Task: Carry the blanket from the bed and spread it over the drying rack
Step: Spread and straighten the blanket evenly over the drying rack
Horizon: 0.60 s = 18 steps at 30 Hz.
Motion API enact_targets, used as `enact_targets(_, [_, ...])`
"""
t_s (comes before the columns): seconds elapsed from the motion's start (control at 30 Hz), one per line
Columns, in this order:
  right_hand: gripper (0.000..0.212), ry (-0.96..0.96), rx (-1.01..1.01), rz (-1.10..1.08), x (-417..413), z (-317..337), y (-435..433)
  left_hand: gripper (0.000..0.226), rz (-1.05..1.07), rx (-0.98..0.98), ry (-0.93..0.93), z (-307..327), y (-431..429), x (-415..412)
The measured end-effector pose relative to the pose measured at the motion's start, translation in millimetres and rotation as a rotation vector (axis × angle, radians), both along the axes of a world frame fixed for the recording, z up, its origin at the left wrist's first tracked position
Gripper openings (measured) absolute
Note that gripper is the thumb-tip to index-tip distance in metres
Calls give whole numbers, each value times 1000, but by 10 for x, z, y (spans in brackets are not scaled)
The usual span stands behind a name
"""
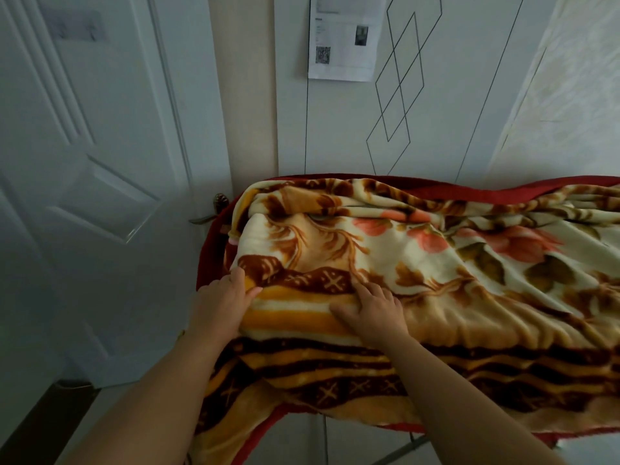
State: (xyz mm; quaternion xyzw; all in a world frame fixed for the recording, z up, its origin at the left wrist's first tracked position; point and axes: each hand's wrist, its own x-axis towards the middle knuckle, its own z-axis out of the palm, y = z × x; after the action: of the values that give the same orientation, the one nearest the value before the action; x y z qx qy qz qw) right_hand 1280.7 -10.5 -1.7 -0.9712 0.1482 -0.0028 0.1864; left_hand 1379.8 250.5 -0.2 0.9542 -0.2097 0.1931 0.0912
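Here the blanket [419, 280] lies draped over the rack [399, 449], hiding all but thin legs below. Left hand [223, 302] pinches its left edge; right hand [369, 312] presses flat, fingers spread, on it.

Blanket [436, 280]: floral plush, cream, brown and orange with red edging; lay rumpled across the drying rack [399, 449], only grey legs of which showed below.
Left hand [223, 302]: gripped the blanket's left end, thumb on top.
Right hand [369, 307]: pressed flat on the striped border.
Door [84, 196]: white panelled, at left; handle [214, 213] just beside blanket's corner.
Paper sheet [345, 35]: stuck on wall behind.
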Motion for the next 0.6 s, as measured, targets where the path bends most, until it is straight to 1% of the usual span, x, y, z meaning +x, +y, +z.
enact_targets(0.07, [101,76,-26,63,-50,23,-4,47,16,26,101,83,15,-33])
enact_targets(0.1, [102,112,-38,93,-67,43,-20,52,16,31,136,136,17,-53])
enact_targets(0.17, [96,139,-27,119,-79,76,-59,63,16,36,182,243,23,-105])
enact_targets(0.27, [83,111,76,72,-64,82,-82,73,-14,65,214,359,30,-163])
enact_targets(0.37, [60,51,178,21,-83,102,-64,66,-74,146,228,448,9,-197])
enact_targets(0.43, [43,16,237,7,-134,133,-57,59,-100,199,273,478,0,-244])
enact_targets(0.5, [29,0,312,4,-186,160,-60,58,-128,208,325,469,-6,-317])
enact_targets(0.6, [19,-25,406,-30,-237,159,-70,56,-153,212,370,412,1,-425])
